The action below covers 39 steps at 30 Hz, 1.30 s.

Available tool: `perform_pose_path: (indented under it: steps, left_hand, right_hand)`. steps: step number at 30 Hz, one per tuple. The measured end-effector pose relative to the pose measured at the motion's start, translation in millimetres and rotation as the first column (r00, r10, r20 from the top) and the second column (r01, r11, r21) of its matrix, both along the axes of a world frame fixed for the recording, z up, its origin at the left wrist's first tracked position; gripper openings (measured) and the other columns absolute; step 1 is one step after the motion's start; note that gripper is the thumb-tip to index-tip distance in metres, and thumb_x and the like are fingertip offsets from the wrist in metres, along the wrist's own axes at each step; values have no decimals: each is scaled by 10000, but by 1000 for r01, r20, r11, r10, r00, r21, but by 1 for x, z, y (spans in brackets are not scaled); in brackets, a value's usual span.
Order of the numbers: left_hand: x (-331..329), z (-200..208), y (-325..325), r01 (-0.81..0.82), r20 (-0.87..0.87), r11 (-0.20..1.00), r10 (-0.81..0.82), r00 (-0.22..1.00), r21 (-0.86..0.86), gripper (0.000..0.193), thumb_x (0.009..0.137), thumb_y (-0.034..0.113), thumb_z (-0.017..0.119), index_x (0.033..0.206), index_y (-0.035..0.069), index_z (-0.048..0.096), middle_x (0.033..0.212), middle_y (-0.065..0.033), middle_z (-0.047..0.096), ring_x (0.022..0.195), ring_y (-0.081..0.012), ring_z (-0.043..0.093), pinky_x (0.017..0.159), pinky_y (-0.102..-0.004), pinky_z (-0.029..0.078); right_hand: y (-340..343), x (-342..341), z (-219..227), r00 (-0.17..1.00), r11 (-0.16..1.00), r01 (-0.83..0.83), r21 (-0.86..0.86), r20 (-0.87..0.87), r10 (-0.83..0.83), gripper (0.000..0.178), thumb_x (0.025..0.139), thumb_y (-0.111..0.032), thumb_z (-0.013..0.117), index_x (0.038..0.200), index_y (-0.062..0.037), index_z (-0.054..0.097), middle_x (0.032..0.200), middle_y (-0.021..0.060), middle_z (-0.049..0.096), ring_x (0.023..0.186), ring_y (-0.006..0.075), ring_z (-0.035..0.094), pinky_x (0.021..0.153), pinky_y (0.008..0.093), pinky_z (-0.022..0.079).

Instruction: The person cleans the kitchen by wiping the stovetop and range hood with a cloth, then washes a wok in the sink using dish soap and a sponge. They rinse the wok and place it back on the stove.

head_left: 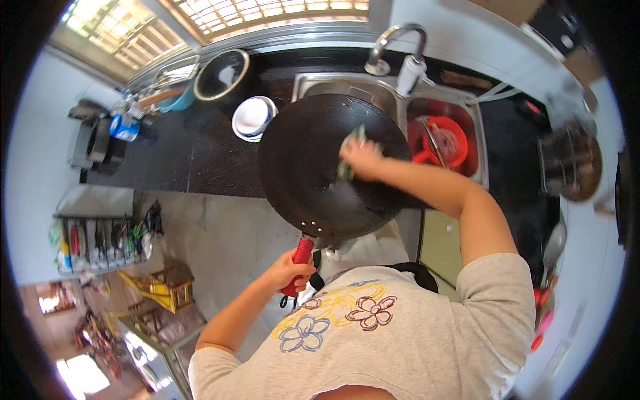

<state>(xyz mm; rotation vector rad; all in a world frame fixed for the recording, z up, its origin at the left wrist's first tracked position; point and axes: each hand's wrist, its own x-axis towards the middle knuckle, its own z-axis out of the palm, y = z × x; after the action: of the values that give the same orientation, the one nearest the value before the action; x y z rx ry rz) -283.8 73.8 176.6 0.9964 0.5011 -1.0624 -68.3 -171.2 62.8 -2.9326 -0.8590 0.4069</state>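
A large black wok (300,153) is held over the counter's front edge and the left sink basin, its inside facing up. My left hand (288,272) is wrapped round its red handle (304,251), close to my body. Inside the wok, right of its middle, my right hand (363,159) presses a green and whitish scrubbing cloth or pad (345,171) on the metal. That hand is blurred, and the exact kind of pad cannot be made out. Small light specks, perhaps wet, show on the wok's surface.
Behind the wok is a steel double sink (303,83) with a curved faucet (407,30). A red basin or colander (453,137) sits in the right bowl. Stacked white bowls (253,119) and a round lid (223,75) stand left on the black counter (167,157). A knife rack (100,233) hangs far left.
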Motion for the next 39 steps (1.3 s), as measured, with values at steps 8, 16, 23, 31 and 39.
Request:
perform_pose_path:
  steps: [8, 16, 23, 31, 39]
  left_hand:
    - [-17, -11, 65, 488, 111, 866, -499, 859, 112, 253, 800, -1, 636, 869, 86, 408, 568, -37, 463, 428, -135, 458, 410, -298, 386]
    - [-58, 8, -10, 940, 364, 213, -925, 106, 268, 230, 810, -3, 591, 906, 62, 392, 592, -47, 494, 448, -154, 509, 426, -317, 440]
    - [-176, 18, -63, 959, 398, -171, -883, -250, 225, 232, 809, 25, 628, 887, 59, 413, 582, -37, 495, 444, -144, 502, 438, -307, 438]
    - [-403, 21, -102, 821, 412, -539, -715, -564, 189, 191, 828, 1, 590, 860, 76, 418, 569, -30, 474, 427, -127, 476, 398, -281, 393]
    - [-635, 1, -138, 647, 224, -762, -632, -742, -10, 197, 838, -4, 590, 891, 92, 427, 611, -24, 467, 455, -124, 472, 402, -293, 383]
  right_hand:
    - [-38, -205, 7, 933, 922, 202, 330, -351, -79, 327, 728, -54, 575, 1039, -128, 641, 1038, 172, 588, 1033, 329, 558, 865, 439, 464]
    - [-63, -341, 26, 259, 343, 330, 879, 265, -929, 278, 692, 65, 520, 929, -76, 558, 987, 137, 547, 946, 350, 524, 863, 418, 424]
    - [-19, -610, 57, 516, 613, 635, 470, 333, -789, 252, 758, -62, 612, 993, -110, 535, 1052, 93, 508, 1033, 302, 497, 881, 410, 409]
    - [-10, -1000, 82, -212, -381, 921, -87, 706, -676, 306, 832, -207, 542, 1132, -147, 545, 1111, 59, 522, 1075, 235, 513, 898, 388, 403]
    - [192, -1097, 18, -577, -537, 519, 665, -191, -794, 288, 756, -30, 566, 1043, -50, 545, 1035, 187, 548, 956, 349, 575, 839, 433, 472]
